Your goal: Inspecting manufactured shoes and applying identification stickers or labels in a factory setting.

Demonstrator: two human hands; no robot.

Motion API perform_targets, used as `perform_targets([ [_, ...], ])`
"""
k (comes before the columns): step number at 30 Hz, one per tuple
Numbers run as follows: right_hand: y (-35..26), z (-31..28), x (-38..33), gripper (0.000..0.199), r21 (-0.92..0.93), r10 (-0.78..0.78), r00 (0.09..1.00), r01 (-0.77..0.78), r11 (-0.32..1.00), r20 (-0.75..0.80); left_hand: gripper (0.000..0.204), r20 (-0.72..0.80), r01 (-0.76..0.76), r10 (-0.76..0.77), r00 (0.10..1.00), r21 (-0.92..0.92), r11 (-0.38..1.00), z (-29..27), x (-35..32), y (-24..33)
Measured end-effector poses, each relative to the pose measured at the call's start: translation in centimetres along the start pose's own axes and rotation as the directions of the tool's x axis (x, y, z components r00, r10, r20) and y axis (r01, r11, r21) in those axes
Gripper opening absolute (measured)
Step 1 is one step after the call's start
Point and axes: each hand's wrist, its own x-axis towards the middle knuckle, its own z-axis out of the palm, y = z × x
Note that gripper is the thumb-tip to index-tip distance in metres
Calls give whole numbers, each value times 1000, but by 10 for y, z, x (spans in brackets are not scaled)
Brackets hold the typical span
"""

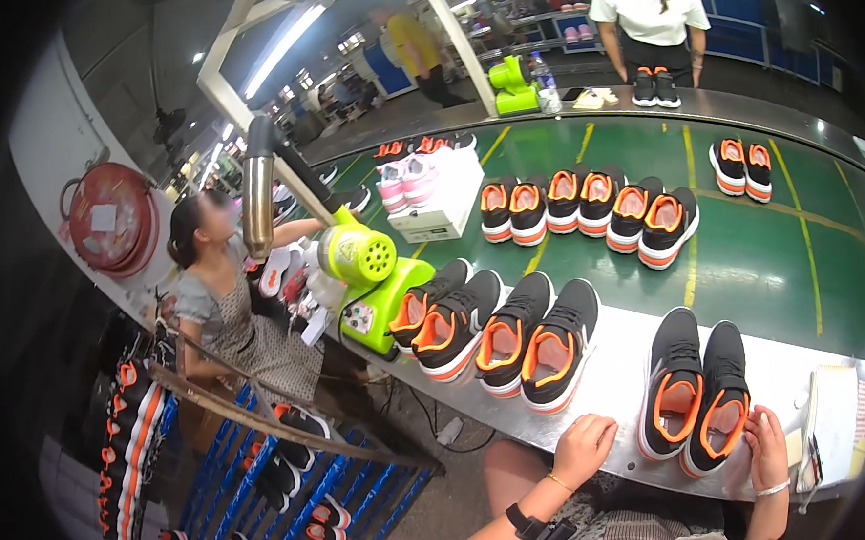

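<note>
A pair of black sneakers with orange linings, a left one (675, 379) and a right one (721, 392), stands on the metal ledge (617, 343) before me, heels toward me. My left hand (584, 446) is at the ledge's near edge, left of the pair and apart from it. Its fingers are loosely bent, with nothing visible in them. Beside the right sneaker's heel is my right hand (766, 443), its fingers bent but apart; whether they touch the shoe is unclear. More black sneakers (560, 351) stand in a row to the left.
A green conveyor belt (745, 254) carries further sneakers (586, 203) and a white box (444, 216) with pink shoes on top. Left stand a lime-green blower (380, 292), a seated person (244, 319) and a blue shoe rack (357, 509). Papers (837, 420) lie right; another person (649, 24) stands opposite.
</note>
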Motion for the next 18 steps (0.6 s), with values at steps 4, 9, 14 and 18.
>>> perform_targets([
  [4,-10,11,-3,39,-73,23,999,-21,997,24,6,21,23,-23,1000,-16,1000,-2,2,1],
  [9,-18,22,-9,46,-154,57,997,-49,987,48,13,128,207,-194,972,-94,974,0,6,-1],
  [14,-28,34,-15,50,-162,28,989,-4,987,145,41,440,604,-420,793,-488,629,-2,16,9],
  [18,-45,50,-9,58,-236,131,983,-98,967,130,49,522,650,-399,754,-508,566,5,37,27],
])
